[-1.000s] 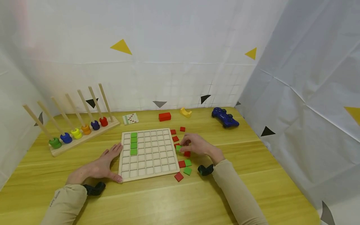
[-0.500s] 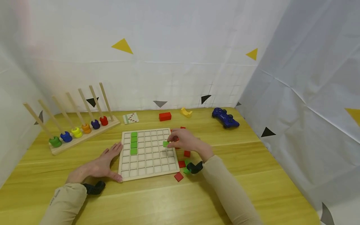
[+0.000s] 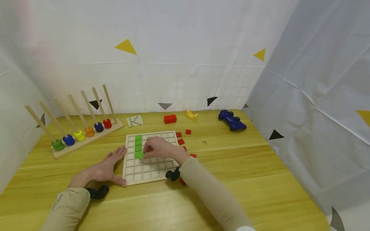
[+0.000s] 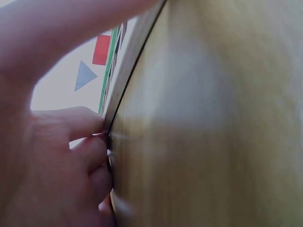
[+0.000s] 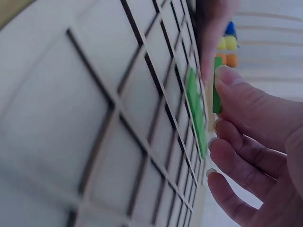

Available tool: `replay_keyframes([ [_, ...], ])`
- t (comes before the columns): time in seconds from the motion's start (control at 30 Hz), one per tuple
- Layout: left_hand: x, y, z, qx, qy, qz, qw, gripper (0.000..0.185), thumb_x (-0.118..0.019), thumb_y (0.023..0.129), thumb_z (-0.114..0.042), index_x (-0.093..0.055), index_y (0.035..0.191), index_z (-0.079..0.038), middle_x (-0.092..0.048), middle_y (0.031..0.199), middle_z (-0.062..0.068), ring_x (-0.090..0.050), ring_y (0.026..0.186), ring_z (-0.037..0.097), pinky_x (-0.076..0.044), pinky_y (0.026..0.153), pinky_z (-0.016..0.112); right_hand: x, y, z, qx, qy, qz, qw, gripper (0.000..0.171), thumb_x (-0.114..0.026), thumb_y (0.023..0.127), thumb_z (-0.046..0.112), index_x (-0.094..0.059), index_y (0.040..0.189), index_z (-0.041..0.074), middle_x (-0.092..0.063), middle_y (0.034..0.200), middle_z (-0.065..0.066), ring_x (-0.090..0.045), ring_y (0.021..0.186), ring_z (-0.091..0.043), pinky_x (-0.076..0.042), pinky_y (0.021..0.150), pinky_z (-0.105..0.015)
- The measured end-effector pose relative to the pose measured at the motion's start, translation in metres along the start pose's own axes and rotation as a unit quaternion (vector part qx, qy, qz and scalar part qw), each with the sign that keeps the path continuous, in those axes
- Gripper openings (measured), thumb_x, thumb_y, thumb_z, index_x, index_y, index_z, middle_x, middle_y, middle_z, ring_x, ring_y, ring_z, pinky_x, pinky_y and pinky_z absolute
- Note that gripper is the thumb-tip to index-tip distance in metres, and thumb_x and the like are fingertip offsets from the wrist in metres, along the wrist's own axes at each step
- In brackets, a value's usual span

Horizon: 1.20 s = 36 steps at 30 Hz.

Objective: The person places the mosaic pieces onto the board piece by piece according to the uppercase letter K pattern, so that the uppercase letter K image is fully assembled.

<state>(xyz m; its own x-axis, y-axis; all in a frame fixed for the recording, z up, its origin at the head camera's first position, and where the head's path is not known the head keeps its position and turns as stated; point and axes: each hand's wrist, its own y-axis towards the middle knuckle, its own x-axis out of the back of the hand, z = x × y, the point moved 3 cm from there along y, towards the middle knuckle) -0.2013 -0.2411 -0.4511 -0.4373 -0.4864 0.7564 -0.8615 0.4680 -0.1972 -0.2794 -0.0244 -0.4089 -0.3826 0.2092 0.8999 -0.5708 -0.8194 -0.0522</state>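
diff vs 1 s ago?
The right hand picked a green tile from the loose tiles right of the grid board and carried it leftward to the green column. The left hand stays flat against the board's left edge.

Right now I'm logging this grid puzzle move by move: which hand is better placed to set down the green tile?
Right. The right hand already pinches the green tile just above the grid board, beside the green column; the left hand lies flat, steadying the board's edge.
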Motion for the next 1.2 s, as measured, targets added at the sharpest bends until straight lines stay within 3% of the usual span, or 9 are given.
replay_keyframes([
  [0.27, -0.001, 0.001, 0.0, -0.01, 0.0, -0.005, 0.9999, 0.134, -0.089, 0.068, -0.05, -0.006, 0.157, 0.007, 0.001, 0.164, 0.03, 0.004, 0.151, 0.049, 0.002, 0.117, 0.068, -0.016, 0.017, 0.009, -0.018, -0.01, 0.047, 0.999, 0.021, -0.077, 0.089, 0.034, -0.07, 0.097, 0.016, -0.065, 0.088, 0.01, -0.059, 0.08, 0.0, -0.046, 0.071, -0.011],
  [0.87, 0.001, -0.001, -0.003, -0.017, -0.003, -0.009, 0.9998, 0.133, -0.09, 0.068, -0.046, -0.007, 0.156, 0.009, 0.0, 0.163, 0.032, 0.004, 0.15, 0.051, 0.002, 0.116, 0.07, -0.02, 0.02, 0.007, -0.006, 0.009, 0.05, 0.999, 0.018, -0.078, 0.087, 0.032, -0.066, 0.085, 0.019, -0.063, 0.08, 0.01, -0.053, 0.075, -0.003, -0.042, 0.067, -0.014],
  [1.2, 0.0, -0.001, -0.002, -0.021, -0.007, -0.01, 0.9997, 0.132, -0.09, 0.068, -0.045, -0.008, 0.156, 0.009, 0.0, 0.163, 0.032, 0.003, 0.15, 0.051, 0.002, 0.116, 0.07, -0.018, 0.024, 0.01, -0.014, -0.013, 0.06, 0.998, 0.022, -0.08, 0.086, 0.034, -0.063, 0.079, 0.021, -0.058, 0.074, 0.011, -0.049, 0.071, -0.005, -0.038, 0.065, -0.016],
])
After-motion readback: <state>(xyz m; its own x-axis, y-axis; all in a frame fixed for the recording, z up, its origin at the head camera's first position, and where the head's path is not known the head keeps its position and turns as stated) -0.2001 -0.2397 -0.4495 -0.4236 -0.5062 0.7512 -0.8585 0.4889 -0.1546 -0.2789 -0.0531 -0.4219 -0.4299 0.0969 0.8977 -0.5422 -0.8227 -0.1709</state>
